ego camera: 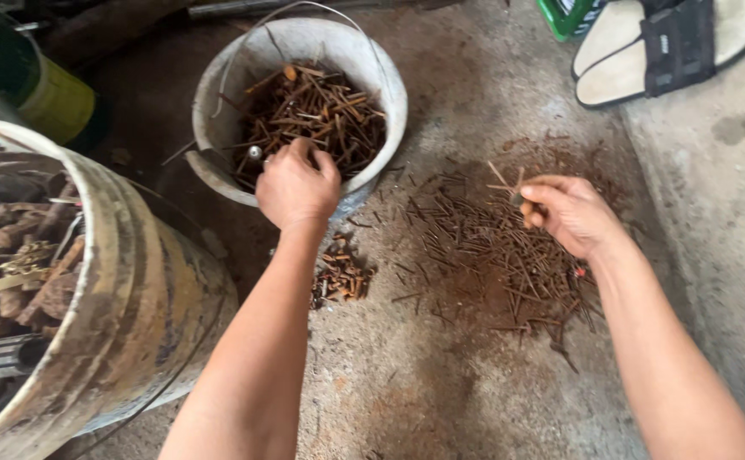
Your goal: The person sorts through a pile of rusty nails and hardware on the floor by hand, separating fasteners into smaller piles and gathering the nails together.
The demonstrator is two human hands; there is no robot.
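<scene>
Rust-coated nails (492, 247) lie spread on the concrete floor (441, 383) under the right hand (564, 213), whose fingers pinch a few. The left hand (296, 183), curled loosely, dips over the near rim of the white bucket (219, 102) of rusty nails; whether it grips any I cannot tell. Sharp points could prick bare fingers, or pinched nails could slip and scatter toward the small bolt pile (343, 273) between the forearms.

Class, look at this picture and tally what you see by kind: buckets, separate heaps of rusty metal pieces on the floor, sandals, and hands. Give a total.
Buckets: 2
Floor heaps: 2
Sandals: 2
Hands: 2
Total: 8
</scene>
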